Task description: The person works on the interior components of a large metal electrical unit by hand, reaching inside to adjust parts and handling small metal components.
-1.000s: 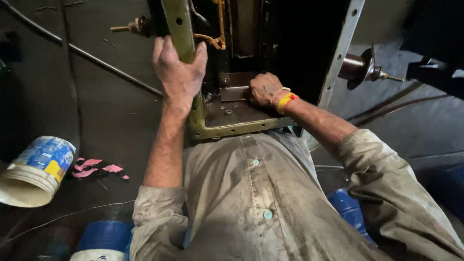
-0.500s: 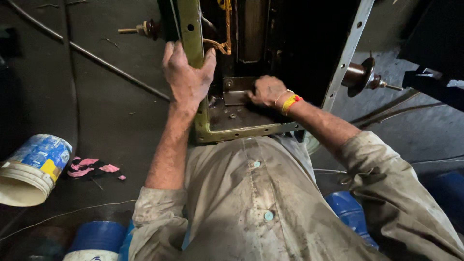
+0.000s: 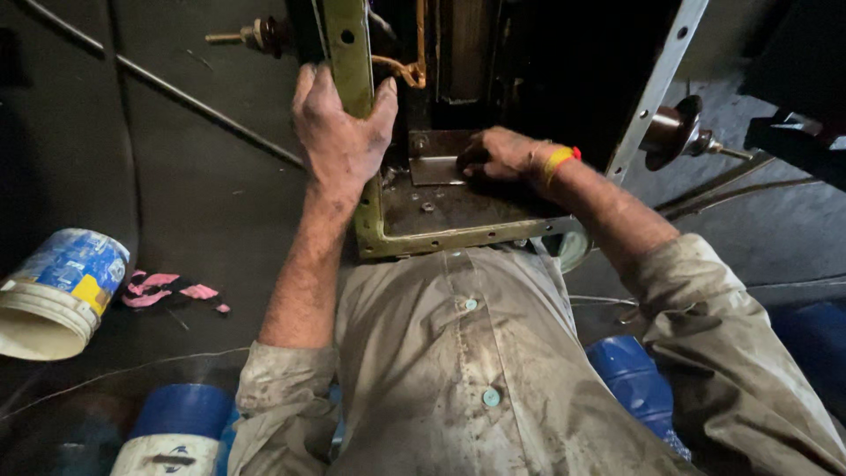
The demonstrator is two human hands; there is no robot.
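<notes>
Nearest, a grimy shirt front presses against the frame's lower lip. The left hand (image 3: 339,132) is clenched round the olive-green angle-iron upright (image 3: 351,53); with greasy skin that grip could slip along the sharp edge. Farther in, the right hand (image 3: 502,152) rests curled on a small metal plate (image 3: 436,163) on the frame base (image 3: 458,211), where fingers could get pinched. Whether it actually grasps the plate, I cannot tell.

A dim workshop with a dark, grimy floor (image 3: 203,194). A thin rod (image 3: 167,86) lies slanted across it. At left, a white and blue bucket (image 3: 57,291) lies on its side, near pink scraps (image 3: 167,291). Blue drums (image 3: 181,414) stand at the bottom edge. At right, a perforated metal strip (image 3: 656,84) leans beside a brass fitting (image 3: 674,132). Light is weak and warm.
</notes>
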